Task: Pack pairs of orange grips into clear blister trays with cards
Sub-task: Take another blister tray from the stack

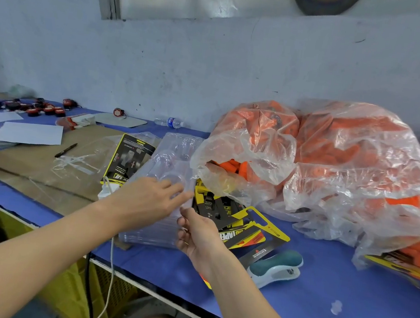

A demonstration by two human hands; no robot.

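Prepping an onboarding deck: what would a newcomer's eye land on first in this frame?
The two big clear bags of orange grips, piled on the right of the blue table against the wall, dominate. At centre, the left hand lies flat on a stack of clear blister trays while the right hand pinches its right edge; yellow-and-black cards fan out just to their right.

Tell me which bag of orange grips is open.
The left bag, beside the clear trays: its mouth gapes on the near side, loose grips showing. The right bag shows no opening.
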